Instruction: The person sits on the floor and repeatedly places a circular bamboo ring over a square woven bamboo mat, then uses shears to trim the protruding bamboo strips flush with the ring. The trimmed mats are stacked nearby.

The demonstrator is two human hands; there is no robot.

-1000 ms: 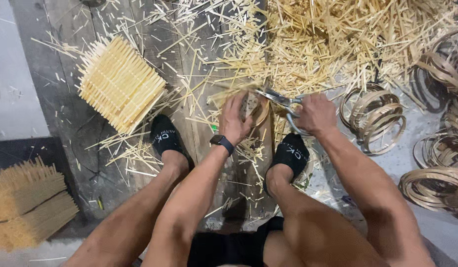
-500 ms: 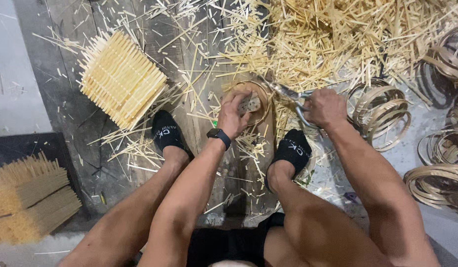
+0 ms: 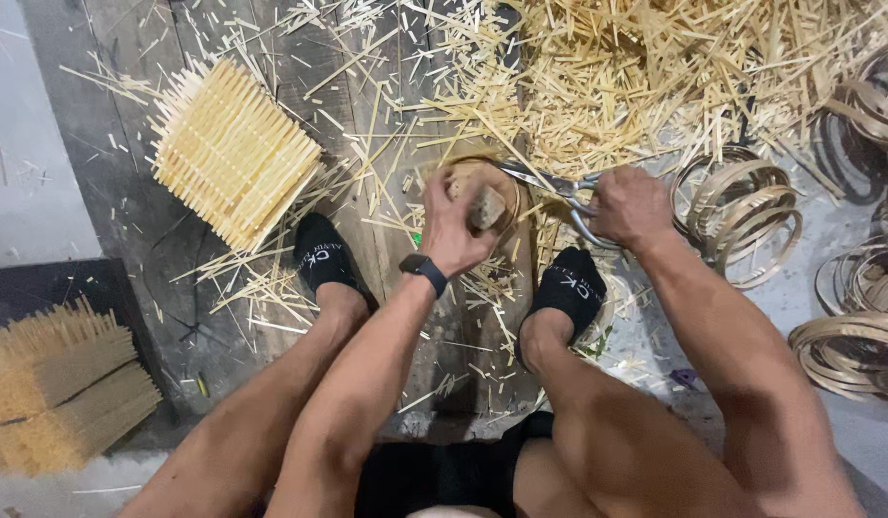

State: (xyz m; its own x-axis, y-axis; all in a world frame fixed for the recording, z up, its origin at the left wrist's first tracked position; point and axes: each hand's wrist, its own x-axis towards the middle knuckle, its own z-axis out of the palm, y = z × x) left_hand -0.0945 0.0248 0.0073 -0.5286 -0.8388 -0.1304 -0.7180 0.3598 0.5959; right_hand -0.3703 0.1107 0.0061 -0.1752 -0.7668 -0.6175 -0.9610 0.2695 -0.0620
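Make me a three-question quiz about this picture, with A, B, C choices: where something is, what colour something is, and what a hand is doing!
1. Where is the square stack of bamboo sticks?
A. left of the feet
B. on a lap
C. inside the rings

2. What colour are the socks?
A. white
B. black
C. red

3. What does the right hand hold?
A. nothing
B. a cup
C. scissors

Answers: 1 A, it lies on the floor, upper left. 2 B, both feet wear black. 3 C, its fingers are through the handles, while the left hand steadies a round bamboo piece.
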